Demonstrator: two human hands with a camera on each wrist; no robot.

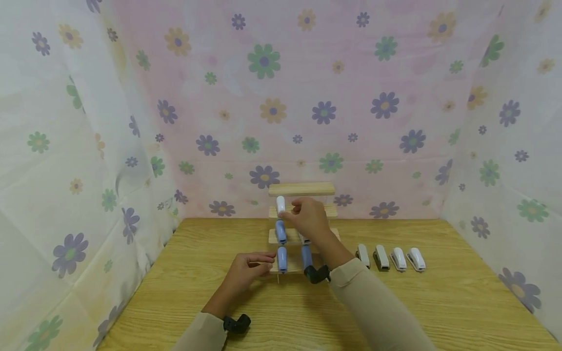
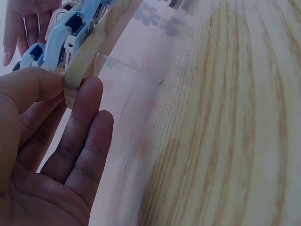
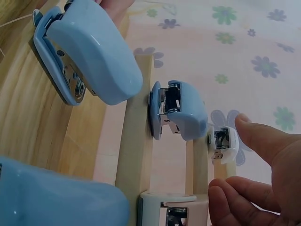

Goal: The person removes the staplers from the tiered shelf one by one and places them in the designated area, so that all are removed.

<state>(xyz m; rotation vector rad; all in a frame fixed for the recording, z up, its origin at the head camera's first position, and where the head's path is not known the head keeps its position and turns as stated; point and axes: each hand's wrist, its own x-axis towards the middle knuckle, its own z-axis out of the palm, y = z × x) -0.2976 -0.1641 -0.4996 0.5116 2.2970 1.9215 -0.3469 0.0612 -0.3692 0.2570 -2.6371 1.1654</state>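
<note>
A tiered rack (image 1: pixel 302 189) with pale wooden shelves stands on the table. My left hand (image 1: pixel 249 265) pinches the left end of its bottom shelf (image 2: pixel 75 80) between thumb and fingers. At the left of a higher shelf stands a white stapler (image 1: pixel 281 204). My right hand (image 1: pixel 309 218) is just right of it, thumb and fingers spread beside it and not gripping it in the right wrist view. Below are a blue stapler (image 1: pixel 280 232), a mostly hidden white stapler (image 3: pixel 174 209), and on the bottom shelf two blue staplers, left (image 1: pixel 282 259) and right (image 1: pixel 306 256).
Several staplers stand in a row on the table right of the rack: two greyish with dark bases, one (image 1: pixel 381 257) nearer the middle, and two white, the last (image 1: pixel 415 259) at far right. Flowered cloth (image 1: pixel 298 126) hangs behind and at both sides of the wooden table (image 1: pixel 461 292).
</note>
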